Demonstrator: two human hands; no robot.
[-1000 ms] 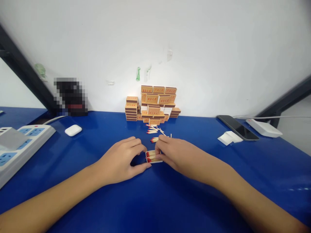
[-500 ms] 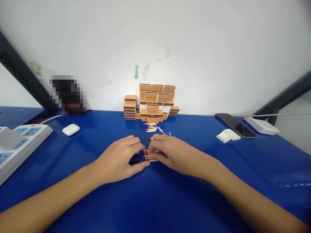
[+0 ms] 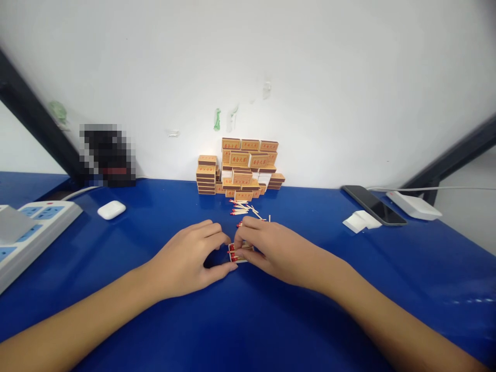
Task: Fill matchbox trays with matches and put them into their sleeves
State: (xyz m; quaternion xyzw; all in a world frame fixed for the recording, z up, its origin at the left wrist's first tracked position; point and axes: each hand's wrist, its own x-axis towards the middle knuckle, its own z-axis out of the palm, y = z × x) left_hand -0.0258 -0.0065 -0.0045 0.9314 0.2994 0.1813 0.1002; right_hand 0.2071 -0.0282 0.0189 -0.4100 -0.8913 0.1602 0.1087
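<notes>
A small matchbox tray point(image 3: 243, 261) with red-headed matches in it lies on the blue table between my two hands. My left hand point(image 3: 189, 259) steadies the tray's left end, thumb at the near corner and index finger at the far corner. Over the tray, my right hand point(image 3: 281, 250) pinches a match point(image 3: 231, 252), whose red head points left; the fingers hide much of the tray's right half. Just beyond lie several loose matches point(image 3: 241, 208), some partly covered by my right hand.
Stacked matchboxes point(image 3: 240, 159) stand against the wall. At left are a power strip point(image 3: 58, 227), a white earphone case point(image 3: 111, 210) and a pixelated dark object point(image 3: 108, 155). A phone point(image 3: 374, 205), folded white paper point(image 3: 362, 221) and a white box point(image 3: 414, 205) lie at right.
The view has shifted slightly, so the scene sits a little lower. Both hands keep nearly the same pose at the tray, with the right fingers moved only slightly.
</notes>
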